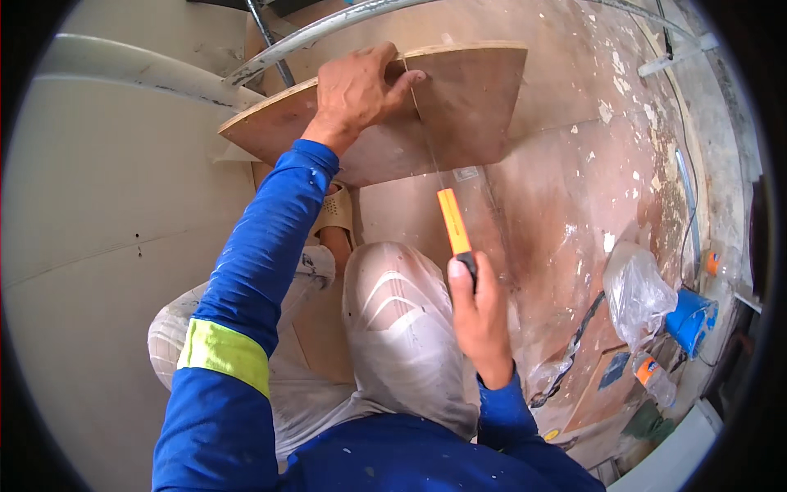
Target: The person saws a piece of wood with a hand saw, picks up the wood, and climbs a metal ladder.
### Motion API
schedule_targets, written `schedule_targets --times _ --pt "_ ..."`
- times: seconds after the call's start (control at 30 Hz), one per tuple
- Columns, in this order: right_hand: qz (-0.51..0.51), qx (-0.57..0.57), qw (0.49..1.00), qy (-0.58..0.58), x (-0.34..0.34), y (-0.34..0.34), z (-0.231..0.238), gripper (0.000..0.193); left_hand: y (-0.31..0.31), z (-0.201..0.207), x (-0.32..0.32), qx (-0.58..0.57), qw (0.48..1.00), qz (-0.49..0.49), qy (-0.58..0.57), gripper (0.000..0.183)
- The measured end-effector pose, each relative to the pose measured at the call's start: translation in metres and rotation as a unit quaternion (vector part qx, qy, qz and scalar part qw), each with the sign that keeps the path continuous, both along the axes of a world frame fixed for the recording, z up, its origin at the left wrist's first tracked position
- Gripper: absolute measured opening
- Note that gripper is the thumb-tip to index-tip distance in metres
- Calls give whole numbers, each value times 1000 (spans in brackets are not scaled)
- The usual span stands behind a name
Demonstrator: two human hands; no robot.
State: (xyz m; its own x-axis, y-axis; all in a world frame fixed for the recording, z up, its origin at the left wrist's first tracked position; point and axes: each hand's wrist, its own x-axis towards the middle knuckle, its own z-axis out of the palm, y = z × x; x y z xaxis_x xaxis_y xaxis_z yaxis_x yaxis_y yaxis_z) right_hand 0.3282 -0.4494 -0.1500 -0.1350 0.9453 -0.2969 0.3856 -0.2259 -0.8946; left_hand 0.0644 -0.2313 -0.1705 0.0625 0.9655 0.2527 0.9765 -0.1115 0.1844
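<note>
Plywood panel and cutting tool, as seen from close by, twelve o'clock lying directly ahead of the person. The panel [471, 107], smooth, reddish-brown and pale along its layered edge, stood tilted at twelve o'clock. The left hand [352, 90], at eleven, had its fingers clamped on the upper edge, the thumb lying across the near face beside the blade; most of the fingertips were hidden. The right hand [478, 316], at four, had its fingers wrapped round the black grip of a slim yellow-bodied cutting tool [453, 221]. The long, thin metal blade [428, 135] ran towards twelve, up to the panel's edge; how deeply it sat in the wood could not be told, nor could its teeth be made out. Tubular metal bars [328, 33], paint-flecked, were cut off at eleven to twelve. At three lay a crumpled, translucent plastic bag [639, 295], partly masking a blue bucket [693, 322]; a clear bottle [656, 379] lay at four. The floor [566, 189] was blotched and paint-spattered.
</note>
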Motion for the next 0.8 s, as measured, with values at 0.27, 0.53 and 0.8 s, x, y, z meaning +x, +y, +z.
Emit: schedule_targets --times 0.27,0.53,0.8 --pt "-35 52 998 0 53 -93 -84 30 16 -1 1 -10 1000 2 -10 60" --pt "-37 -55 998 5 63 -99 -9 30 9 0 7 -27 999 -8 -19 62" --pt "-49 30 997 53 -36 63 -85 32 11 -7 18 -6 1000 -17 -18 61"
